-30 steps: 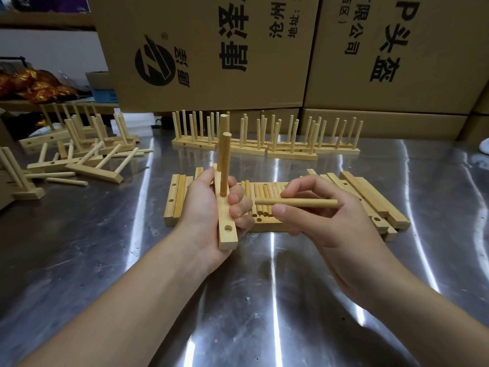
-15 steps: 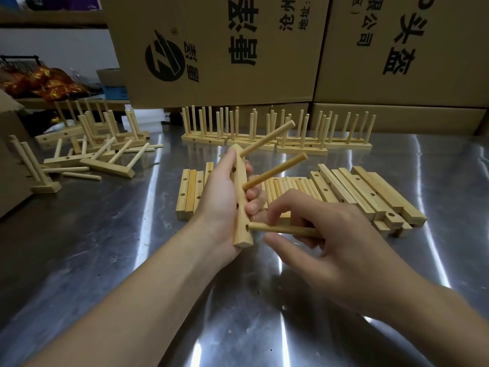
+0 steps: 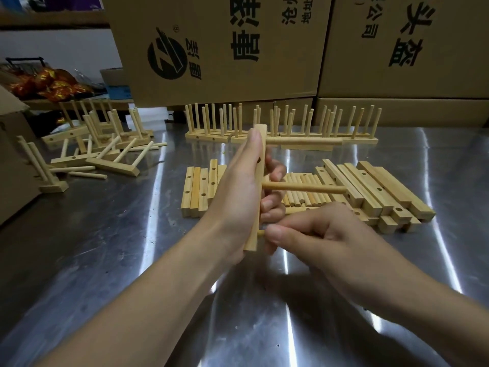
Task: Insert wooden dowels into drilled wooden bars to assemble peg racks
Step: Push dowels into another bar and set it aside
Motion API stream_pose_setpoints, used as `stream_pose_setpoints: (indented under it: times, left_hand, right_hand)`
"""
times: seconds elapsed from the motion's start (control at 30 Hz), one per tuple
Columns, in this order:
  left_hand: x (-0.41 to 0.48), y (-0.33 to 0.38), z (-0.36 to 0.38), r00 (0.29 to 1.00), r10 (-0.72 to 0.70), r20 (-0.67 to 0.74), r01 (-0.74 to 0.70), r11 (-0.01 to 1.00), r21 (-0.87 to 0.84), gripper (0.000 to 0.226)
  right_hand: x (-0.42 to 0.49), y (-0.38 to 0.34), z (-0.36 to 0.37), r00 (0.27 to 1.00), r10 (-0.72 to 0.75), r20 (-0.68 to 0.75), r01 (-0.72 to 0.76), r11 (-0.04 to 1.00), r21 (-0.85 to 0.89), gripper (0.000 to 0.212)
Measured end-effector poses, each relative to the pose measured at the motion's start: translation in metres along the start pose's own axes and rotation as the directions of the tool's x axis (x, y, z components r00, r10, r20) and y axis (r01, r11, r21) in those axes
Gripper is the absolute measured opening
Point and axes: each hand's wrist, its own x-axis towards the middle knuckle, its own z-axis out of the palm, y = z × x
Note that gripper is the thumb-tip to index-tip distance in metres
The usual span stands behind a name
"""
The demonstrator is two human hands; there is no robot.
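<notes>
My left hand (image 3: 239, 197) grips a drilled wooden bar (image 3: 258, 186), held nearly upright above the steel table. Two dowels stick out of the bar to the right: an upper dowel (image 3: 304, 140) and a middle dowel (image 3: 304, 188). My right hand (image 3: 315, 234) pinches a third dowel (image 3: 260, 233) whose tip is at the bar's lowest hole; most of this dowel is hidden inside my fingers. Behind my hands lie loose dowels (image 3: 304, 197) and stacked drilled bars (image 3: 370, 192), with more bars (image 3: 199, 190) on the left.
Finished peg racks (image 3: 277, 128) stand in a row at the back under big cardboard boxes (image 3: 225, 49). More racks and stray dowels (image 3: 100, 152) lie tumbled at the back left. A cardboard box (image 3: 13, 154) sits at the left edge. The steel table (image 3: 105, 260) is shiny.
My left hand turned the bar from flat to nearly upright, so its two dowels now point right. My right hand brought the third dowel's tip into the bar's lowest hole and slid closer to the bar.
</notes>
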Motion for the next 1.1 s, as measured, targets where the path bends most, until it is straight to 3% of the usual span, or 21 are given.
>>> stream_pose_setpoints:
  times: [0.07,0.13,0.2,0.27,0.3,0.37,0.43,0.5,0.6,0.7,0.77,0.9,0.97,1.03,1.1]
  left_hand:
    - [0.000,-0.001,0.000,1.000,0.010,-0.017,-0.009,0.998,0.056,0.045]
    - [0.001,-0.001,-0.001,0.999,0.005,-0.045,-0.001,0.995,0.098,0.045]
    - [0.002,-0.002,-0.003,0.998,-0.018,-0.059,0.024,0.995,0.099,0.045]
    - [0.002,-0.002,-0.003,0.998,-0.037,-0.056,0.041,0.996,0.073,0.045]
    - [0.001,-0.001,-0.003,0.998,-0.033,-0.050,0.036,0.997,0.074,0.045]
    - [0.001,0.002,-0.002,0.999,0.027,-0.032,-0.023,0.992,0.128,0.047]
    - [0.000,0.005,0.000,0.992,0.126,0.022,-0.127,0.969,0.210,0.048]
    - [-0.001,0.007,0.003,0.980,0.188,0.066,-0.199,0.944,0.265,0.047]
    - [-0.005,0.007,0.006,0.968,0.240,0.080,-0.253,0.915,0.316,0.046]
    - [-0.007,0.004,0.010,0.918,0.351,0.186,-0.397,0.834,0.384,0.045]
    - [-0.006,0.001,0.010,0.905,0.376,0.201,-0.426,0.817,0.389,0.045]
    - [-0.001,-0.004,0.006,0.921,0.386,0.058,-0.377,0.842,0.385,0.044]
    - [0.002,-0.006,0.003,0.922,0.385,-0.034,-0.337,0.844,0.417,0.046]
    - [0.003,-0.006,0.000,0.932,0.342,-0.118,-0.269,0.873,0.407,0.064]
    - [0.005,-0.007,-0.002,0.938,0.270,-0.215,-0.192,0.926,0.325,0.078]
  right_hand:
    - [0.001,-0.001,0.002,0.990,0.136,0.045,-0.140,0.984,0.112,0.031]
    - [0.000,-0.001,0.003,0.999,0.026,0.019,-0.023,0.994,-0.111,0.027]
    - [-0.002,-0.003,0.003,0.990,-0.141,0.008,0.130,0.886,-0.444,0.027]
    - [-0.003,-0.004,0.004,0.970,-0.243,0.027,0.212,0.784,-0.583,0.033]
    - [-0.003,-0.005,0.006,0.965,-0.261,0.012,0.219,0.783,-0.582,0.035]
    - [-0.004,-0.004,0.011,0.980,-0.187,-0.064,0.140,0.885,-0.444,0.040]
    - [-0.003,-0.006,0.013,0.995,0.064,-0.076,-0.068,0.996,-0.063,0.044]
    - [-0.002,-0.009,0.013,0.957,0.287,0.039,-0.288,0.930,0.230,0.045]
    - [-0.002,-0.016,0.013,0.882,0.436,0.180,-0.470,0.774,0.425,0.036]
    - [-0.001,-0.022,0.010,0.819,0.487,0.303,-0.564,0.589,0.579,0.026]
    - [0.000,-0.023,0.007,0.798,0.504,0.331,-0.594,0.557,0.580,0.025]
    - [0.003,-0.024,0.001,0.788,0.498,0.363,-0.611,0.554,0.565,0.026]
    - [0.004,-0.021,-0.007,0.789,0.459,0.409,-0.608,0.490,0.625,0.030]
    - [0.005,-0.020,-0.016,0.801,0.413,0.434,-0.591,0.424,0.687,0.033]
    - [0.006,-0.017,-0.021,0.821,0.375,0.429,-0.564,0.424,0.708,0.037]
